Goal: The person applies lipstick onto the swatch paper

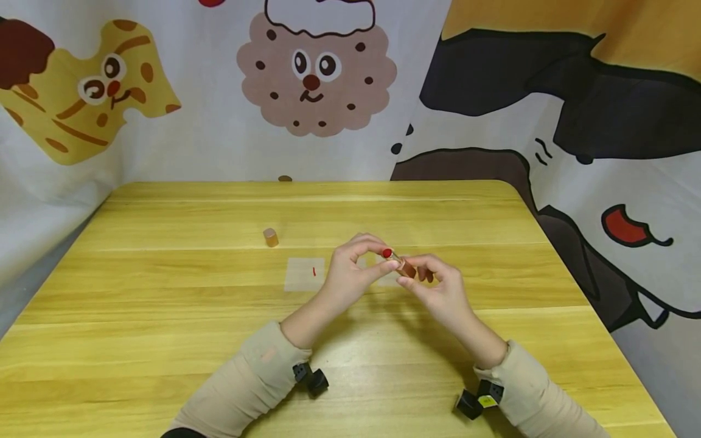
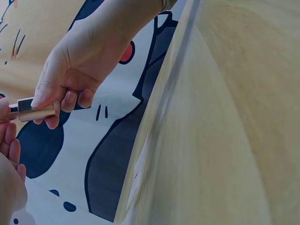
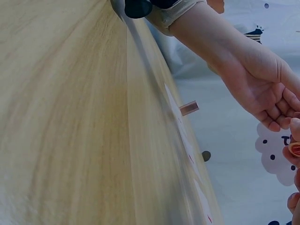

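A lipstick (image 1: 406,269) with a red tip and a copper-coloured tube is held between both hands above the table. My right hand (image 1: 440,291) pinches the tube between thumb and fingers, which the left wrist view also shows. With thumb and forefinger, my left hand (image 1: 353,271) grips the lipstick's upper end near the red tip. A ringed, reddish end of the lipstick (image 3: 294,150) peeks out among my right fingers in the right wrist view. The copper-coloured lipstick cap (image 1: 271,238) stands on the table, beyond and left of the hands.
A small pale paper sheet (image 1: 298,280) with a short red stroke lies left of the hands. Another pale sheet (image 1: 387,280) is partly hidden beneath them. The wooden table (image 1: 164,304) ends at a printed cloth (image 1: 208,146). A black camera sits on each wrist.
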Action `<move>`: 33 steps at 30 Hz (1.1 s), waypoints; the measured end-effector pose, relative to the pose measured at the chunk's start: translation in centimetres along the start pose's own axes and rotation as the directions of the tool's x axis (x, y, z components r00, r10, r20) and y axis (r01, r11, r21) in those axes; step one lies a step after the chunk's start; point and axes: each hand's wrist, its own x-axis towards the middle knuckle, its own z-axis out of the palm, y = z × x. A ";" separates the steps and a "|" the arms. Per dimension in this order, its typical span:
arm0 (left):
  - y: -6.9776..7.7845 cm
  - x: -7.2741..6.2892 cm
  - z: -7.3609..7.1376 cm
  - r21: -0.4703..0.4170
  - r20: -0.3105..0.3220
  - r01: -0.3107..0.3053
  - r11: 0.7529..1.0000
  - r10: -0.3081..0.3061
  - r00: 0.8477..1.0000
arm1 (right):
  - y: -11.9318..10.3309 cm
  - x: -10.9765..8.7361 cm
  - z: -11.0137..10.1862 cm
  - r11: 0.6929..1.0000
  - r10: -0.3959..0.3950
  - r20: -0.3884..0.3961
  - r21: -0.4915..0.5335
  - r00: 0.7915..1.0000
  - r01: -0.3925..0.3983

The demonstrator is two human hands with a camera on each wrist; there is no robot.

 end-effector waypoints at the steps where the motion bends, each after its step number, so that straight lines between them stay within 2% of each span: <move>1: 0.0 0.0 0.0 0.000 0.000 -0.001 1.000 0.001 1.000 | 0.0 0.0 0.0 1.000 0.002 0.002 -0.002 1.000 -0.002; 16: 0.1 0.0 0.1 -0.015 0.008 0.000 1.000 0.000 1.000 | 0.0 0.1 0.0 1.000 0.012 0.001 -0.023 1.000 -0.012; 22: 0.0 -0.1 0.2 -0.024 0.004 0.002 1.000 -0.002 1.000 | 0.0 0.1 0.1 1.000 0.024 -0.026 -0.003 0.999 -0.024; 33: -0.1 -0.1 0.3 -0.022 -0.011 -0.003 1.000 0.003 1.000 | -0.2 0.2 0.1 0.997 0.081 -0.011 -0.019 0.997 -0.081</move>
